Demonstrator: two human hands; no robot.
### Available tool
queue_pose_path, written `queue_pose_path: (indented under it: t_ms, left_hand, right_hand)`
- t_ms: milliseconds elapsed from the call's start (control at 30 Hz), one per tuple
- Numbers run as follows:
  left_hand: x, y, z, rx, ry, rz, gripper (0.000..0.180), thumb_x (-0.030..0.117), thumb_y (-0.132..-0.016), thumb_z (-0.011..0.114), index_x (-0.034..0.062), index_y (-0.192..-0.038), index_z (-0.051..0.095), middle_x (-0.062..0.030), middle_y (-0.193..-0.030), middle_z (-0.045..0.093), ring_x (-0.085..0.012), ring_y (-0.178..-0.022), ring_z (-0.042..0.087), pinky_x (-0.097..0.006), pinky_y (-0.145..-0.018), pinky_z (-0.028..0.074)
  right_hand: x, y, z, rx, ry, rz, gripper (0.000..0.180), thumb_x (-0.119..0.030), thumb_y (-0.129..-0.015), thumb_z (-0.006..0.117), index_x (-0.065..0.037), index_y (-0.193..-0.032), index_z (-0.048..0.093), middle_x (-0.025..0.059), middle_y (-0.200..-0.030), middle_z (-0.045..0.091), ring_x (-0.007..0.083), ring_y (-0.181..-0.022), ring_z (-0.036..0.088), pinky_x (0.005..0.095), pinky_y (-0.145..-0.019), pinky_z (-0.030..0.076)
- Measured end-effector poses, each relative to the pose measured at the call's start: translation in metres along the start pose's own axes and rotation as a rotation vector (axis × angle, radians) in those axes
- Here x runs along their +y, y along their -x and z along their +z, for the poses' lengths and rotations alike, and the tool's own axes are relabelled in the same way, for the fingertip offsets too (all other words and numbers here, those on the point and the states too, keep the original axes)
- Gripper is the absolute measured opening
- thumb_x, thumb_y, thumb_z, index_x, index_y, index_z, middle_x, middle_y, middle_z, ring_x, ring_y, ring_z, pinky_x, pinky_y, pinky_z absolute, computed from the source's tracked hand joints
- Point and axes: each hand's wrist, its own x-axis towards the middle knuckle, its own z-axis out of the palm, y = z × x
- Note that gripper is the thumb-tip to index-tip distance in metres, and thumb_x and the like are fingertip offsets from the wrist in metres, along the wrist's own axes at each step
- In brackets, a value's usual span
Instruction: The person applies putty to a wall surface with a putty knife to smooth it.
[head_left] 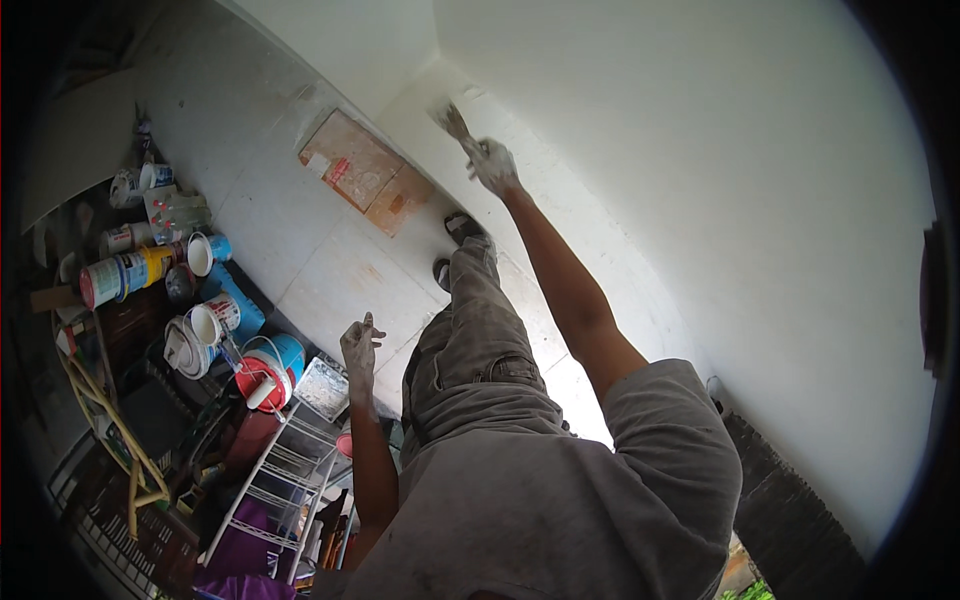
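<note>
My right hand (492, 167), coated in whitish dust, is stretched far ahead beside the white wall (640, 130). Its fingers are closed round a short flat brush-like tool (455, 123). The tool's wide pale end is blurred, so I cannot tell whether it is bristles or a blade. I cannot tell whether that end touches the wall. Lower and to the left, my left hand (361, 345), also whitened, hangs over the floor beside my leg. Its fingers are apart and partly bent, and nothing shows in them.
A stained brown board (367, 172) lies on the tiled floor (325, 250) by the wall's foot. To the left are paint buckets, including a blue and red one (270, 372), a white wire rack (275, 480) and a bamboo frame (115, 425). A dark ridged panel (790, 500) stands at lower right.
</note>
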Motion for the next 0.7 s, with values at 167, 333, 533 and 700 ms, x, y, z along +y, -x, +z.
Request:
queue_pose_path:
  t_ms: [167,333,533,700]
  left_hand:
    - [0.001,-0.006,0.012,-0.118,-0.023,-0.002,0.031,0.034,-0.089,0.06,0.0028,-0.085,0.061,-0.0069,-0.07,0.063,-0.0159,-0.066,0.063,-0.028,-0.057,0.048]
    - [0.003,-0.007,0.019,-0.155,-0.1,0.014,0.027,0.031,-0.088,0.062,0.0033,-0.085,0.061,-0.0054,-0.073,0.062,-0.0145,-0.068,0.062,-0.027,-0.058,0.047]
    - [-0.012,0.007,0.018,-0.124,-0.094,-0.023,0.029,0.032,-0.087,0.063,0.0024,-0.084,0.06,-0.0055,-0.071,0.062,-0.0136,-0.066,0.061,-0.027,-0.057,0.047]
    - [-0.039,0.033,0.011,-0.102,-0.128,-0.049,0.031,0.032,-0.087,0.062,0.002,-0.085,0.06,-0.0064,-0.069,0.062,-0.0143,-0.065,0.061,-0.027,-0.057,0.048]
  right_hand:
    - [0.155,0.134,-0.08,0.213,0.138,0.376,0.049,-0.046,-0.084,0.06,0.003,-0.09,0.062,0.0073,-0.057,0.058,0.0122,-0.042,0.05,0.0287,-0.039,0.04]
    - [0.201,0.247,-0.122,0.278,0.329,0.643,0.054,-0.055,-0.08,0.06,-0.002,-0.088,0.068,0.013,-0.061,0.065,0.0187,-0.05,0.06,0.0346,-0.054,0.048]
    - [0.191,0.198,-0.096,0.261,0.356,0.412,0.055,-0.052,-0.081,0.061,0.002,-0.087,0.066,0.0109,-0.056,0.062,0.0154,-0.043,0.055,0.0323,-0.047,0.044]
    - [0.165,0.134,-0.063,0.235,0.401,0.347,0.053,-0.053,-0.08,0.061,-0.001,-0.09,0.068,0.0124,-0.061,0.064,0.0223,-0.06,0.063,0.037,-0.063,0.049]
